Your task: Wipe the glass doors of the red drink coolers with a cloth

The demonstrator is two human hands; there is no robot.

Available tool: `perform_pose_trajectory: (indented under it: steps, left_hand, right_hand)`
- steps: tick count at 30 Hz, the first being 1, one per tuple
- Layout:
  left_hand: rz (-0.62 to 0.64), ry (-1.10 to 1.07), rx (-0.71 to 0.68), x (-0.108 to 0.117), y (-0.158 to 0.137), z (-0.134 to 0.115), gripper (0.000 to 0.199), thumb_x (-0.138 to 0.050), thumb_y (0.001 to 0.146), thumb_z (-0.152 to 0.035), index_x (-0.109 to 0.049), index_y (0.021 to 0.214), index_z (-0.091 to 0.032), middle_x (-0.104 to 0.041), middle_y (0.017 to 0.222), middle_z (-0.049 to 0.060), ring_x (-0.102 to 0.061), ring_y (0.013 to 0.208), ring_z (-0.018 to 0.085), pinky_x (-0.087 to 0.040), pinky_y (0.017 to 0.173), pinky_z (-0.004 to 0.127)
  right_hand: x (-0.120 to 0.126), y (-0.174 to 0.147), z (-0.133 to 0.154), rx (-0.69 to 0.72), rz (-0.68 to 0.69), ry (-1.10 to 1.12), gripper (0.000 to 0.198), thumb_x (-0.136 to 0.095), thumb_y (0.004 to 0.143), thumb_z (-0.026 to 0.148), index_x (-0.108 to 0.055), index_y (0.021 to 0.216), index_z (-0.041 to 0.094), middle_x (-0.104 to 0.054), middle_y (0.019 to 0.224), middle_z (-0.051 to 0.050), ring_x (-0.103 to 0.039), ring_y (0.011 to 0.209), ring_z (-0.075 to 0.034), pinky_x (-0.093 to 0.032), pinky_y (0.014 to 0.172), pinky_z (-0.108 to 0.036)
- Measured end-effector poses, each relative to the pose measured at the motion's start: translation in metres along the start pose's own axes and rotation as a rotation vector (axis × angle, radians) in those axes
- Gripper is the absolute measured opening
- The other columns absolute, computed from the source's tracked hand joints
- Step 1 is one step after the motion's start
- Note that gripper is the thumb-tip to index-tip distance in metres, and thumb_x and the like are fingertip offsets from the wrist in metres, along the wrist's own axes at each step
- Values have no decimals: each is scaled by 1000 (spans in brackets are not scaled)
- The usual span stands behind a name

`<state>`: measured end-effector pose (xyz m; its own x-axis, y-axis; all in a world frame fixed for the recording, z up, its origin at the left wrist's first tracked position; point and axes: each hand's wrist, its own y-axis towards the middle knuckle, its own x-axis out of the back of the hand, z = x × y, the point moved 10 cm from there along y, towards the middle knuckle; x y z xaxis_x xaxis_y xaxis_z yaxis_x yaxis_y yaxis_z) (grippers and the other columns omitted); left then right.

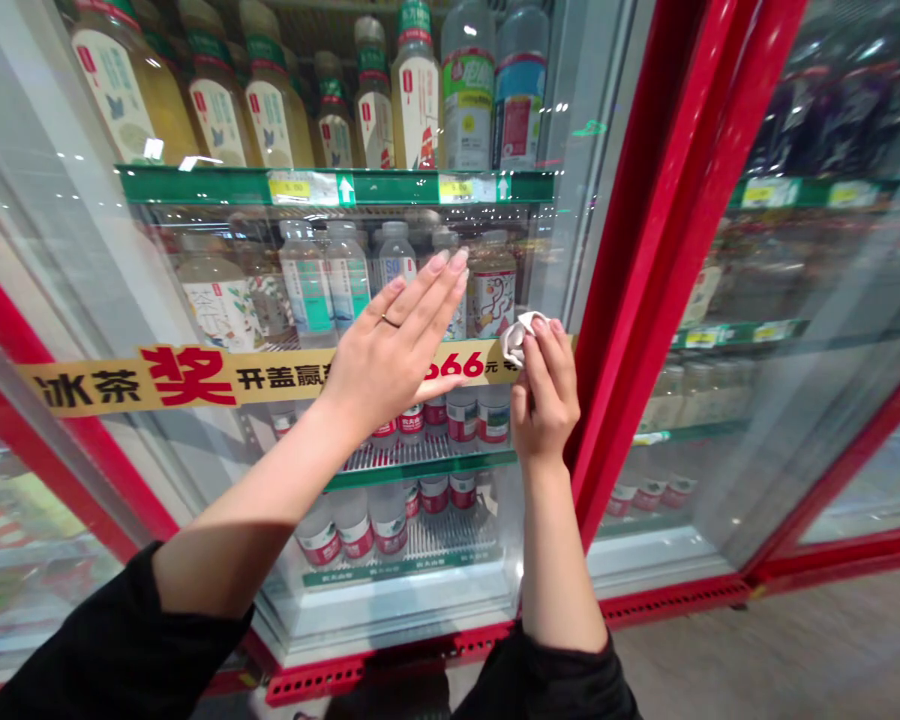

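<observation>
My left hand (390,355), with a ring on one finger, lies flat with its fingers stretched out at the glass door (262,510) of a drinks fridge. It covers part of a yellow printed strip (112,385) that runs across the glass. To its right, my right hand (547,395) has its fingers closed on a crumpled white tissue (521,335) near the strip's right end. Part of the tissue is hidden behind the fingers. Both forearms reach up from black sleeves.
Behind the glass, bottles (274,100) stand on shelves with green price rails (405,186). A red door frame (664,250) rises just right of my right hand. Another glass-fronted section (720,400) continues at the right, above grey floor (832,640).
</observation>
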<state>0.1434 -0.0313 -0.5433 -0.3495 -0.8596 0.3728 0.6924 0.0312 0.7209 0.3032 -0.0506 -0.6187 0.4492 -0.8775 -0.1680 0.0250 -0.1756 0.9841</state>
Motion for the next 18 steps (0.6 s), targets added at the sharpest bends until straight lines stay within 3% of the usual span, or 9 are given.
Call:
perform_pose_trajectory:
  steps: [4, 7, 10, 14, 18]
  left_hand:
    - [31, 2, -33, 0, 15, -10, 102, -50, 112, -59, 9, 178, -7, -22, 186, 12, -17, 174, 21, 9, 141, 33]
    - [69, -24, -14, -6, 24, -9, 97, -47, 112, -54, 8, 179, -10, -20, 187, 10, -15, 175, 22, 0, 144, 37]
    - [78, -46, 4, -11, 27, -6, 97, -48, 111, -49, 11, 178, -12, -19, 188, 10, -16, 175, 24, -8, 145, 40]
    - [62, -56, 5, -14, 24, -5, 104, -53, 108, -55, 9, 179, -11, -21, 187, 12, -17, 175, 24, -9, 145, 39]
    - [52, -99, 23, -17, 23, -5, 103, -51, 106, -53, 9, 179, -14, -20, 188, 10, -18, 174, 28, -10, 144, 43]
  right_hand:
    - [3, 7, -8, -73, -36, -31, 72, -41, 111, 9, -32, 176, 39, -55, 173, -6, -47, 164, -31, -47, 133, -63]
    - [-12, 14, 6, -82, 108, 28, 70, -40, 113, 13, -28, 177, 37, -52, 175, -6, -38, 170, -29, -43, 136, -62]
    - [-21, 14, 20, -38, 217, 60, 65, -40, 113, 13, -37, 174, 35, -63, 167, -6, -44, 166, -25, -48, 134, -57]
    - [-3, 9, 9, -15, 35, 49, 67, -44, 111, 9, -44, 171, 38, -69, 160, -5, -54, 160, -27, -53, 130, -58]
    - [8, 8, -12, -140, -59, -45, 71, -40, 110, 8, -37, 174, 40, -58, 171, -5, -46, 165, -33, -48, 130, -68]
